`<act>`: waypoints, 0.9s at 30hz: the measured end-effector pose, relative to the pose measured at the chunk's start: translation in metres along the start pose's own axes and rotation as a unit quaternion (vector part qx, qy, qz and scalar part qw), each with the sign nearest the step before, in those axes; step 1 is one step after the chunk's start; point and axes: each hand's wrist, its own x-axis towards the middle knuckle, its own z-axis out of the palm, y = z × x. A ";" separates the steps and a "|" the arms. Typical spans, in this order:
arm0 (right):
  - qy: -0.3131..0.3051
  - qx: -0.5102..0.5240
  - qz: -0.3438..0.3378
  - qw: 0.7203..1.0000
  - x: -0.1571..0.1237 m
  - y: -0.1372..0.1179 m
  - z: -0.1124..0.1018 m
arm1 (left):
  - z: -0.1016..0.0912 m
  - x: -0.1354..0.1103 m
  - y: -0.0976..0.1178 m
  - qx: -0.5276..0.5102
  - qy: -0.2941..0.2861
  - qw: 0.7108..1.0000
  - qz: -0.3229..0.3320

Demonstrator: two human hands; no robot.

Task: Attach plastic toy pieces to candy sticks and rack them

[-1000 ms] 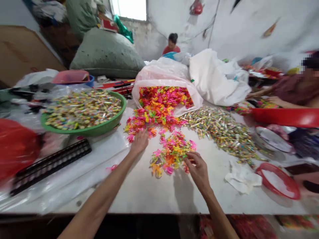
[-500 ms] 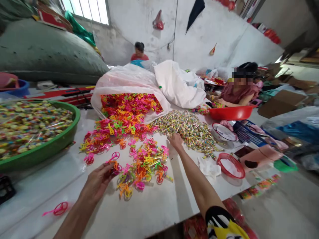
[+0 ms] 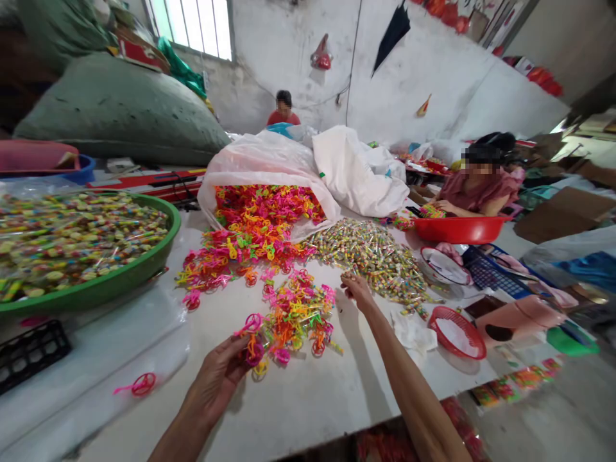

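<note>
My left hand is closed around several small plastic toys with round hoops, pink and orange ones showing at the fingertips. It is beside a loose heap of these bright toys, some with clear candy tubes among them. At the near edge of a pile of small candy-filled tubes is my right hand, its fingers curled together just above the table. Whatever its fingertips may hold is too small to make out. Behind the heap, more hooped toys spill from a large white bag.
A green basin full of candy tubes stands at left, near a black crate. One red-pink toy lies on plastic sheeting. To the right are a red basket, a blue basket and a co-worker behind a red basin.
The camera has turned slightly left. My right hand has drawn back a little from the tube pile. My left hand, with its toys, has come closer to the loose heap.
</note>
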 end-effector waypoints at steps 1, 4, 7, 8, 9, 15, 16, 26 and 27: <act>-0.028 0.029 -0.016 0.999 -0.015 -0.002 0.000 | 0.001 -0.001 -0.002 -0.004 -0.005 1.000 -0.004; -0.160 0.183 -0.061 0.968 -0.063 -0.012 0.007 | 0.010 -0.006 -0.009 -0.016 -0.025 0.999 -0.024; -0.274 0.359 -0.045 0.891 -0.106 -0.024 0.022 | 0.022 -0.010 -0.019 -0.035 -0.044 0.998 -0.034; -0.284 0.390 -0.026 0.875 -0.117 -0.028 0.028 | 0.025 -0.012 -0.023 -0.043 -0.051 0.997 -0.034; -0.288 0.411 -0.008 0.865 -0.126 -0.032 0.034 | 0.028 -0.013 -0.025 -0.051 -0.058 0.996 -0.034; -0.274 0.460 0.045 0.843 -0.143 -0.038 0.059 | 0.028 -0.022 -0.029 -0.057 -0.087 0.993 -0.047; -0.278 0.461 0.047 0.842 -0.144 -0.038 0.060 | 0.027 -0.023 -0.029 -0.054 -0.091 0.993 -0.048; -0.254 0.494 0.034 0.831 -0.155 -0.036 0.059 | 0.021 -0.029 -0.032 0.002 -0.117 0.992 -0.048; -0.247 0.500 0.029 0.829 -0.156 -0.036 0.060 | 0.021 -0.029 -0.032 -0.007 -0.122 0.991 -0.056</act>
